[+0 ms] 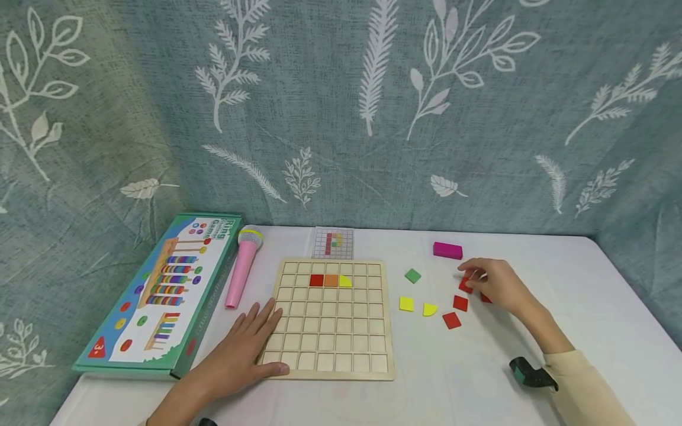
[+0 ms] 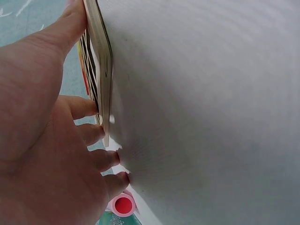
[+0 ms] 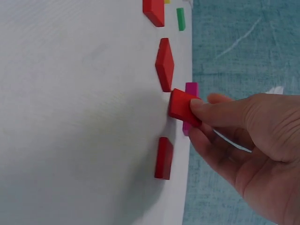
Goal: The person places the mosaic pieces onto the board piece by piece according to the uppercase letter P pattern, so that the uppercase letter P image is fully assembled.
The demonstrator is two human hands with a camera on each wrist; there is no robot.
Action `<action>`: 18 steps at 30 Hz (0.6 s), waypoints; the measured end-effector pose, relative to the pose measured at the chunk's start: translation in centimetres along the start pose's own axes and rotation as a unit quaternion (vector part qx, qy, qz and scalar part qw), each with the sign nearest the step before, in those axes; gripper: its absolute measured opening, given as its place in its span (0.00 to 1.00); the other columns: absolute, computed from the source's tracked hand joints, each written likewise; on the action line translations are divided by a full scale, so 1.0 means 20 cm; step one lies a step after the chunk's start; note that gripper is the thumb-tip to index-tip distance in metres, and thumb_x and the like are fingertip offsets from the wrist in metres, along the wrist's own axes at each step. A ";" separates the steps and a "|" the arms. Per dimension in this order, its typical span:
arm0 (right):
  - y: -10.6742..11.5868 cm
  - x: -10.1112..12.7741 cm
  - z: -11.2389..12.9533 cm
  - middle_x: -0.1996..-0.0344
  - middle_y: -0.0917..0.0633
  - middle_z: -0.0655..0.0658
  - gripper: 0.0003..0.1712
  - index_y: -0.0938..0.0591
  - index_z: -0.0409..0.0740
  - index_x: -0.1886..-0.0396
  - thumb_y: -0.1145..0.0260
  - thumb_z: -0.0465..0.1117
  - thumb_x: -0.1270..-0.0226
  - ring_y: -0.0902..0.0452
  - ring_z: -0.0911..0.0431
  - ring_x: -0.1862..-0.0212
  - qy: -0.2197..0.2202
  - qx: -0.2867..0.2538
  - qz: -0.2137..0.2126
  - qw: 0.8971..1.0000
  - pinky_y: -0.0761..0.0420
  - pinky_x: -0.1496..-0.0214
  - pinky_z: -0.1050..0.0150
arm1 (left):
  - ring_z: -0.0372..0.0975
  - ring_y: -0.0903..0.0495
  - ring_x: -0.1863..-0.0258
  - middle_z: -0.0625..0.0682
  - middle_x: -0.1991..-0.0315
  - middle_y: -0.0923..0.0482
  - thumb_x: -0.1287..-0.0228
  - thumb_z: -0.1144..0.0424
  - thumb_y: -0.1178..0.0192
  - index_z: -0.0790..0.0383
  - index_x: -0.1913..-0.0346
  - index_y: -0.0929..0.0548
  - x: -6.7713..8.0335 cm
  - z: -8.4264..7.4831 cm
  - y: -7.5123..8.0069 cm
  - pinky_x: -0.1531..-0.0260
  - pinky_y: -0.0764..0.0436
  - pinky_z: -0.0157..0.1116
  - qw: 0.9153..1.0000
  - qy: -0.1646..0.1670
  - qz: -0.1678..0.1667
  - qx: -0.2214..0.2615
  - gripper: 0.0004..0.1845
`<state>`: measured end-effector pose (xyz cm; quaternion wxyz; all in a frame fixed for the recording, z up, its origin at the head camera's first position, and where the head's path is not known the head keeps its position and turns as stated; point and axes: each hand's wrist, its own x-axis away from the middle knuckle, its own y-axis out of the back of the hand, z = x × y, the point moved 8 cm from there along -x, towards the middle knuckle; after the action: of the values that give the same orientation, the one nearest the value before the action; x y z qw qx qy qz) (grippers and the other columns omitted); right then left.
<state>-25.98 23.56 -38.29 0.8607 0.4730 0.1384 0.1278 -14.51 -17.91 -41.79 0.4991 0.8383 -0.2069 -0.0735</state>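
A square red tile (image 3: 180,104) is pinched between the thumb and fingers of my right hand (image 1: 498,284), over the right part of the table. Other red tiles (image 1: 460,303) lie around that hand. My left hand (image 1: 234,355) rests with spread fingers on the left edge of a wooden grid board (image 1: 326,325), its thumb on the near corner. Near the board's far side, a red square (image 1: 317,280), an orange square (image 1: 331,280) and a yellow quarter-round piece (image 1: 345,281) sit side by side in one row of cells.
Behind the board lies a pattern card (image 1: 333,251). Right of the board are a green tile (image 1: 412,276), a yellow square (image 1: 406,304) and a yellow quarter-round (image 1: 429,309). A magenta block (image 1: 447,250) lies farther back. On the left are a pink microphone (image 1: 243,272) and a game box (image 1: 160,290).
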 end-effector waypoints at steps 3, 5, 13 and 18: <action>0.00 -0.01 0.01 0.68 0.15 0.45 0.16 0.16 0.32 0.54 0.32 0.22 0.44 0.20 0.52 0.66 0.005 0.002 0.011 1.000 0.15 0.64 0.61 | 0.63 0.55 0.26 0.63 0.23 0.53 0.44 0.34 0.38 0.68 0.25 0.42 0.00 0.00 0.00 0.31 0.52 0.62 1.000 -0.001 0.000 -0.001 0.54; -0.01 -0.02 0.02 0.67 0.15 0.45 0.16 0.16 0.32 0.54 0.31 0.22 0.44 0.20 0.53 0.65 0.010 0.002 0.016 1.000 0.15 0.62 0.59 | 0.63 0.55 0.26 0.63 0.23 0.53 0.44 0.34 0.38 0.68 0.25 0.42 0.00 0.00 0.00 0.31 0.51 0.62 1.000 -0.002 -0.001 -0.002 0.54; -0.05 -0.09 0.13 0.64 0.14 0.42 0.16 0.16 0.30 0.53 0.31 0.22 0.43 0.20 0.51 0.63 0.030 -0.028 0.020 0.999 0.15 0.58 0.53 | 0.64 0.54 0.26 0.63 0.23 0.52 0.43 0.34 0.38 0.68 0.26 0.42 0.00 0.00 0.00 0.32 0.50 0.62 1.000 -0.011 -0.005 -0.011 0.53; -0.11 -0.15 0.22 0.63 0.14 0.42 0.15 0.16 0.30 0.54 0.32 0.22 0.43 0.20 0.52 0.63 0.050 -0.043 0.019 0.998 0.15 0.59 0.55 | 0.64 0.54 0.26 0.64 0.23 0.52 0.44 0.34 0.38 0.69 0.26 0.42 0.00 0.00 0.00 0.32 0.50 0.62 1.000 -0.011 -0.005 -0.011 0.54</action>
<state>-27.05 17.89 -37.48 0.8697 0.4308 0.1668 0.1740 -14.61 -17.91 -41.89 0.5053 0.8331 -0.2072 -0.0875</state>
